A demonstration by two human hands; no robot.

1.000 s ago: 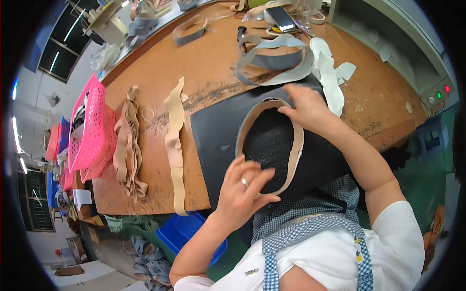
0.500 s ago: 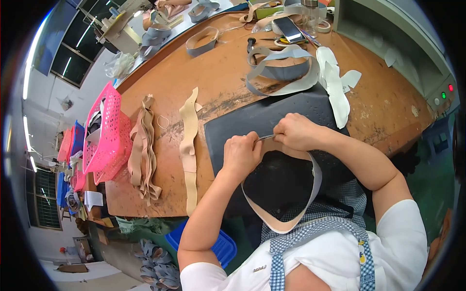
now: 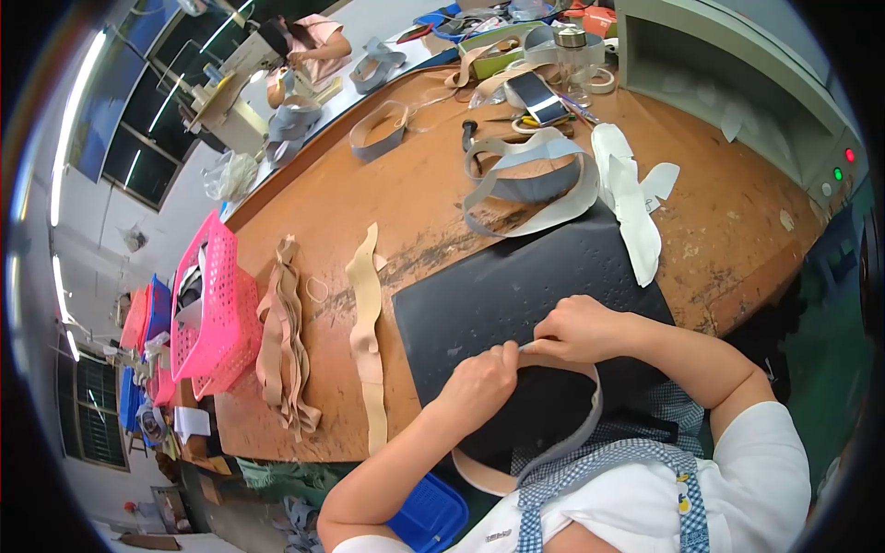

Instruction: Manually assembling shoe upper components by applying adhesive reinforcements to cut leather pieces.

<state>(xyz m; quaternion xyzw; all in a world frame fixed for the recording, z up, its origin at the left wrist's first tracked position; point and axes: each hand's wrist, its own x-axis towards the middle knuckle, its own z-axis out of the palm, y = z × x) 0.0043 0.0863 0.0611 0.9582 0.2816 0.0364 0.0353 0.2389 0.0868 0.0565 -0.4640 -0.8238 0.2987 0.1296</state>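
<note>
Both of my hands pinch the edge of a looped band (image 3: 584, 429), grey on one face and beige on the other, above the near part of a black mat (image 3: 516, 295). My left hand (image 3: 481, 385) is closed on it, with my right hand (image 3: 584, 330) closed on it close beside. The loop hangs toward my lap, its lower part against my checked apron. My fingers partly hide the pinched edge. Left of the mat lie a beige strip (image 3: 367, 313) and a bundle of crumpled beige strips (image 3: 288, 359). Grey band loops (image 3: 535, 188) rest at the mat's far edge.
White cut pieces (image 3: 631, 217) overlap the mat's right side. Farther back are a phone (image 3: 537, 99), a glass bottle (image 3: 572, 69) and a tape roll (image 3: 602, 81). A pink basket (image 3: 221, 323) stands left, a grey machine (image 3: 737, 83) right. Another person (image 3: 318, 46) sits at the back.
The view has tilted up, so the table appears lower. My hands have drawn nearer my body with the band still between them, and its loop hangs lower against the apron.
</note>
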